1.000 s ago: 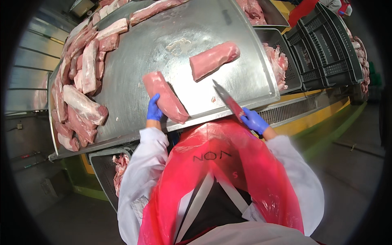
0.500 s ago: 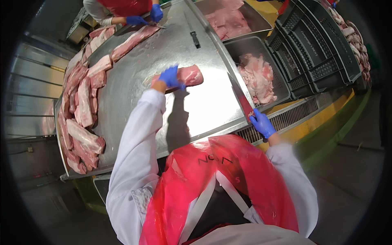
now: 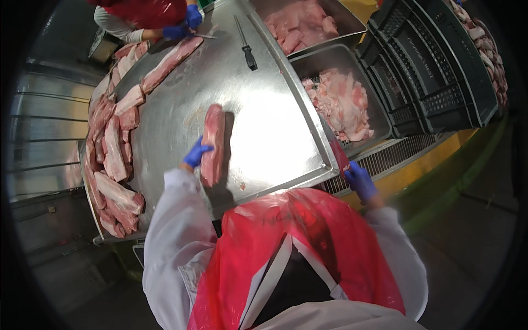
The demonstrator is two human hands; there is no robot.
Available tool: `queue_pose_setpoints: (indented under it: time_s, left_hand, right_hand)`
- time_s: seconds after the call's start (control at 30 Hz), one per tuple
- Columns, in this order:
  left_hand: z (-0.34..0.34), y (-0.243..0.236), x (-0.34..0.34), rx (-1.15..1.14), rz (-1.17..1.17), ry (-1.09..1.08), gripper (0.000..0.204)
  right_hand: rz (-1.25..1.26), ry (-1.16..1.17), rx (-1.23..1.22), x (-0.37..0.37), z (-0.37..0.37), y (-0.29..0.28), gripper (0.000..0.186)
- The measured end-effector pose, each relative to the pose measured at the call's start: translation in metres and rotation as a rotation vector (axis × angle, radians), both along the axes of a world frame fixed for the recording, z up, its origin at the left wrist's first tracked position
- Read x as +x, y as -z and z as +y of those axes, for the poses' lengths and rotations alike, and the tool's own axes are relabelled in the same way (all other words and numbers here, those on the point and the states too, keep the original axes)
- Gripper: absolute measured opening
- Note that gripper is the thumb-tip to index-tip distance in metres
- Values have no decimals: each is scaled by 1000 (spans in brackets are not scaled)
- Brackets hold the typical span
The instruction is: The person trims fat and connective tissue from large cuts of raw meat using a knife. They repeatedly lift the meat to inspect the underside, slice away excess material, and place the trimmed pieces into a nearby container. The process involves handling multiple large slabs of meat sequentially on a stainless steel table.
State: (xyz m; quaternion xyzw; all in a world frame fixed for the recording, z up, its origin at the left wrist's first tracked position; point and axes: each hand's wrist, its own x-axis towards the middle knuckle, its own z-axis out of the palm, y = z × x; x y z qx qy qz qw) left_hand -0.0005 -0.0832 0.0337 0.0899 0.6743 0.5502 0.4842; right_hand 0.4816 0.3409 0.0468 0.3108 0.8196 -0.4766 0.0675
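Observation:
My left hand (image 3: 196, 154) grips a long pink piece of pork loin (image 3: 213, 144) by its left side. The meat points away from me above the steel table (image 3: 264, 110) and casts a shadow on its right. Off the table's right edge, my right hand (image 3: 361, 182) is closed round a knife (image 3: 337, 149). Its blade points away and to the left, looking reddish; its handle is hidden in the fingers.
Several loin pieces (image 3: 114, 148) are heaped along the left edge. A sharpening steel (image 3: 249, 55) lies farther back. Right of the table stand a tub of trimmings (image 3: 344, 104), a tray of meat (image 3: 300, 25) and black crates (image 3: 426, 66). A co-worker's gloved hands (image 3: 179, 27) work far left.
The loin piece has turned from lying crosswise to pointing away from me and moved left and nearer. My left hand has shifted from its top to its left side. The knife stays in my right hand.

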Motion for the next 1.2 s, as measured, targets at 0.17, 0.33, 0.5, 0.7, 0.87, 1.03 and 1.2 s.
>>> queue_pose_setpoints:
  time_s: [0.17, 0.33, 0.5, 0.7, 0.87, 1.03, 1.2]
  left_hand:
    - [37, 6, 78, 419, -254, -385, 77]
    - [257, -183, -2, 782, -311, -287, 44]
    - [287, -278, -52, 509, 909, -276, 115]
    - [107, -225, -100, -258, 1512, -331, 133]
    - [-132, -143, -86, -759, 1228, -299, 117]
    - [-420, -33, -64, -1529, 788, -940, 132]
    - [-505, -10, -99, -1511, 497, -1210, 140]
  right_hand:
    - [44, 50, -30, -3, 1, 8, 20]
    - [140, -74, -41, -35, 4, 21, 19]
    - [276, -108, -66, -67, 1, 31, 14]
    - [143, -106, -399, -104, -22, 56, 6]
    - [35, -332, -188, -161, -74, 18, 14]
    - [15, -331, -152, -202, -140, 5, 13]
    - [-13, -204, -159, -212, -213, -31, 11]
